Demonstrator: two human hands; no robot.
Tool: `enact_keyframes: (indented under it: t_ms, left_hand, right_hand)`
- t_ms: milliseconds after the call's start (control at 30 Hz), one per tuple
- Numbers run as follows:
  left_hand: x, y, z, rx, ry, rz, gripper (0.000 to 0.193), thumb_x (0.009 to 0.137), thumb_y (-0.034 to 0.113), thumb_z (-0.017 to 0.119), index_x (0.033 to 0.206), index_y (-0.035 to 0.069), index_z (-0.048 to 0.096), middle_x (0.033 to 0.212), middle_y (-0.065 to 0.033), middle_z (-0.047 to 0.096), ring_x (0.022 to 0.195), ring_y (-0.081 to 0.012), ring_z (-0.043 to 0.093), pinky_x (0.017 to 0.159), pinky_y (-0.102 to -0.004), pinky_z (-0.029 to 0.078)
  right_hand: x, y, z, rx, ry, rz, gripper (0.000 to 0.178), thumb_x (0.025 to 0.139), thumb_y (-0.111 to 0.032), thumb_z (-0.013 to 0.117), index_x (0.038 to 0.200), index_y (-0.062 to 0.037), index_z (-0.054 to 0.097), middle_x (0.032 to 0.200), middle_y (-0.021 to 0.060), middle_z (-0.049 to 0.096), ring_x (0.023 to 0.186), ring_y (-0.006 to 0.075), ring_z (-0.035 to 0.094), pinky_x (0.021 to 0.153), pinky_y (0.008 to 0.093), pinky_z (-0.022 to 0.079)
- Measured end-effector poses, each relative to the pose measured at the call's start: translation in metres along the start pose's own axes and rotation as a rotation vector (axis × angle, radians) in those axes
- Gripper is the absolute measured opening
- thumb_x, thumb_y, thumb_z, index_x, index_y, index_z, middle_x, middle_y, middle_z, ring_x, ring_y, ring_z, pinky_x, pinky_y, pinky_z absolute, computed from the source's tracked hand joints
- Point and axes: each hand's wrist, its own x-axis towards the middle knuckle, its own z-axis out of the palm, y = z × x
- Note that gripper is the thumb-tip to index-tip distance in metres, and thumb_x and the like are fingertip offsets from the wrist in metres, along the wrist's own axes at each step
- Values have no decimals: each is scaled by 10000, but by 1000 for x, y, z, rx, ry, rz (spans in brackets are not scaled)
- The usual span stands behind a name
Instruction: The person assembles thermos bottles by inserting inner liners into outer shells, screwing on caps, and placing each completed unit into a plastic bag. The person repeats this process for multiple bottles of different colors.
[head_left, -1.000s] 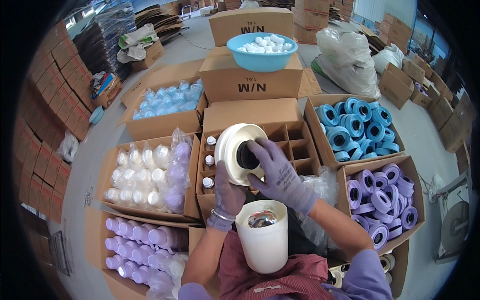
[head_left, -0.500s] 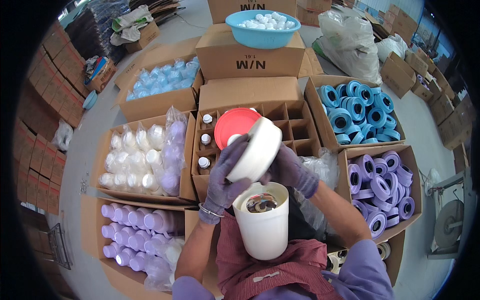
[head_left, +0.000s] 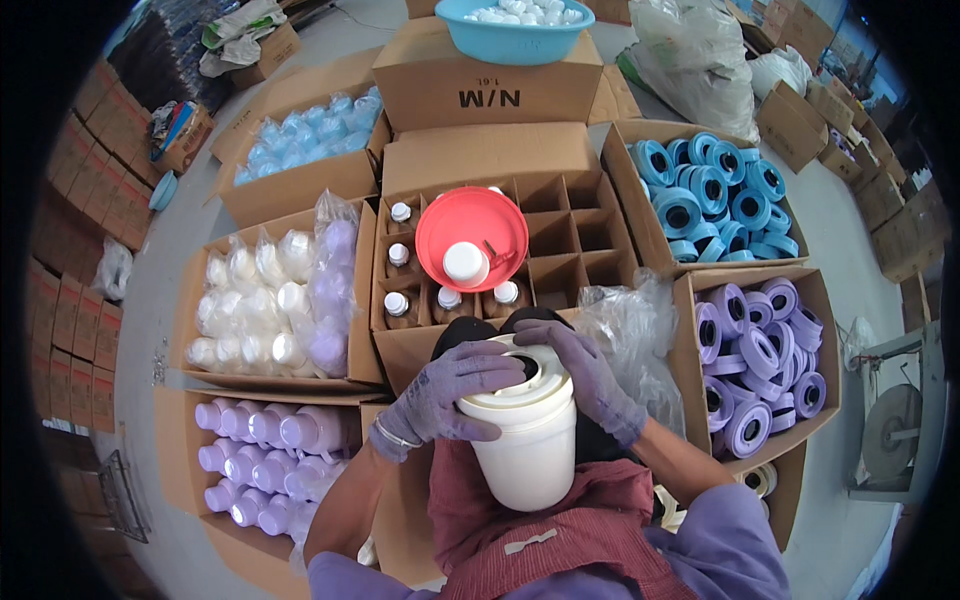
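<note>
Held between my thighs stands a cream cylindrical container (head_left: 525, 465). A cream ring-shaped lid (head_left: 548, 380) with a dark centre hole sits on its top and hides the inside. My left hand (head_left: 450, 390), in a purple-grey glove, grips the lid from the left, its fingers lying over the top. My right hand (head_left: 590, 385), gloved alike, curves around the lid's right side. Just beyond my hands, a red round tray (head_left: 440, 225) carries a white cap (head_left: 465, 262) and small reddish pieces.
The tray rests on a divided carton (head_left: 400, 345) with white-capped bottles. On the left are cartons of blue bagged parts (head_left: 310, 140), white bagged parts (head_left: 265, 300) and lilac bottles (head_left: 260, 470). On the right lie blue rings (head_left: 710, 190) and purple rings (head_left: 760, 350). A blue basin (head_left: 515, 42) stands beyond.
The lid, held tilted above the container with its inside contents showing, has come down level onto its top. Both hands moved down with it. The view has shifted slightly.
</note>
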Motion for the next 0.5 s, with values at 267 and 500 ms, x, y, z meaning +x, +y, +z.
enact_keyframes:
  t_ms: [267, 500]
  left_hand:
    - [29, 98, 53, 715, 135, -201, 533, 854, 440, 673, 1128, -15, 629, 1017, -168, 652, 970, -334, 634, 997, -506, 443]
    - [3, -25, 68, -142, 473, -261, 408, 891, 178, 633, 1257, 9, 568, 1320, -215, 545, 1254, -391, 504, 1071, -434, 403]
  right_hand:
    - [39, 93, 33, 1410, -573, 508, 545, 1057, -300, 347, 1360, 144, 437, 1290, 229, 604, 1192, 277, 596, 1078, 366, 432]
    - [-53, -60, -40, -431, -253, -507, 476, 836, -240, 685, 1289, -111, 622, 1195, 130, 611, 1122, 341, 553, 1031, 459, 411]
